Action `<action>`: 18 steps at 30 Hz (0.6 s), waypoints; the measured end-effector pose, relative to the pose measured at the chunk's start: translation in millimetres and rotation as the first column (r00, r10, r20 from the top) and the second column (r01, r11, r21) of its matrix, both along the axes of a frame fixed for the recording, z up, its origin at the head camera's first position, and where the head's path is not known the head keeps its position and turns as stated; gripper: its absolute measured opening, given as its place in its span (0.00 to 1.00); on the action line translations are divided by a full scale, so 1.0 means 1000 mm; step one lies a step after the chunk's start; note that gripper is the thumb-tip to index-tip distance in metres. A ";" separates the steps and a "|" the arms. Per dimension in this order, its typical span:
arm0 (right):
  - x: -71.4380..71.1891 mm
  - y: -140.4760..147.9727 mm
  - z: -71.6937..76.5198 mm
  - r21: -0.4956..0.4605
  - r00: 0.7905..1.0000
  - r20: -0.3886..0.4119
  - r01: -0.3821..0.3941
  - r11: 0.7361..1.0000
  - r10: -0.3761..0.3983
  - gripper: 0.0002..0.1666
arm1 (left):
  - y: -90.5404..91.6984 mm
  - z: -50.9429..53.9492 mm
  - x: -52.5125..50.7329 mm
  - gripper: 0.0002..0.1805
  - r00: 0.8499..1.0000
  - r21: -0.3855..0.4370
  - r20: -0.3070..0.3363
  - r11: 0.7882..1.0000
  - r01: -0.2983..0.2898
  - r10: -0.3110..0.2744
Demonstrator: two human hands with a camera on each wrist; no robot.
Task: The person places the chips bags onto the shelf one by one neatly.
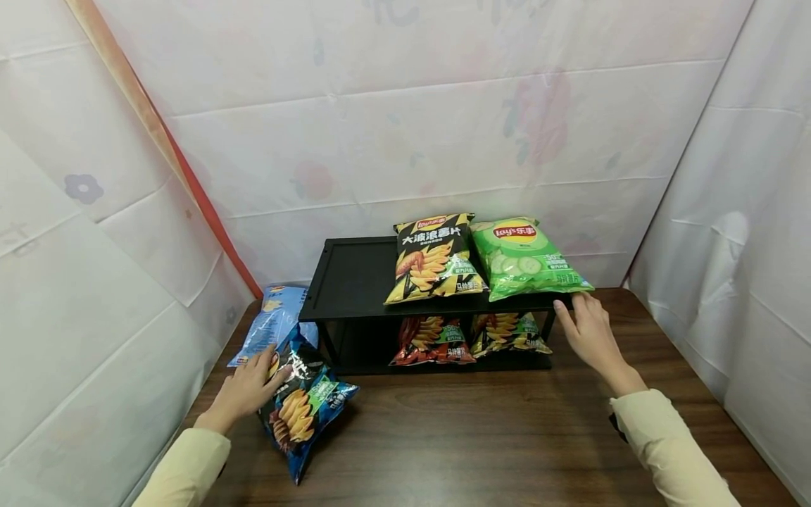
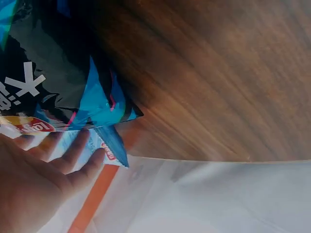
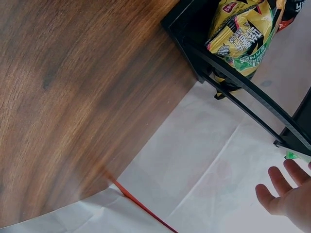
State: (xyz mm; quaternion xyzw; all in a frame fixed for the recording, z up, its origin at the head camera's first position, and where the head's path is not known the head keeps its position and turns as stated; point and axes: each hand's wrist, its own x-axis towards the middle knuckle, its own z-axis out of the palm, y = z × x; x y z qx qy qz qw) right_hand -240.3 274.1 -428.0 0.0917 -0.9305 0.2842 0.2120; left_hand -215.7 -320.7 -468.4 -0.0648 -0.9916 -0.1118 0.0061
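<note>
My left hand point(image 1: 243, 391) holds a black and blue chip bag point(image 1: 307, 405) near its upper left edge, the thumb lying over its printed front. The bag is tilted beside the shelf's left end. In the left wrist view, the fingers point(image 2: 80, 153) of this hand reach to the edge of the same bag point(image 2: 53, 68); the thumb is hidden. Beside the right end of the black two-level shelf point(image 1: 355, 278), my right hand point(image 1: 592, 338) has its fingers extended near the top board's corner, holding nothing. The right wrist view shows this hand point(image 3: 291, 191) with fingers spread.
On the shelf top lie a black and yellow bag point(image 1: 436, 260) and a green bag point(image 1: 526, 259). A red bag point(image 1: 433, 341) and another yellow one point(image 1: 509, 332) are on the lower level. A light blue bag point(image 1: 272, 320) lies left of the shelf. White cloth point(image 1: 412, 141) surrounds the wooden table point(image 1: 456, 436).
</note>
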 end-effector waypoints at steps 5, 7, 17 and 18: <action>0.000 0.000 -0.001 0.003 1.000 -0.009 -0.003 1.000 0.003 0.24 | -0.006 -0.001 0.007 0.48 0.991 0.027 0.106 0.996 -0.090 0.087; 0.000 0.001 -0.001 0.003 1.000 -0.014 -0.003 1.000 0.003 0.24 | -0.007 -0.001 0.009 0.49 0.983 0.041 0.146 0.993 -0.115 0.107; -0.001 0.000 -0.001 0.001 1.000 -0.010 -0.002 1.000 0.002 0.24 | -0.006 -0.005 0.007 0.45 0.980 0.133 0.176 0.984 -0.122 0.097; -0.001 0.000 -0.001 0.002 1.000 -0.012 -0.002 1.000 0.002 0.23 | -0.007 -0.006 0.007 0.45 0.978 0.137 0.180 0.982 -0.127 0.101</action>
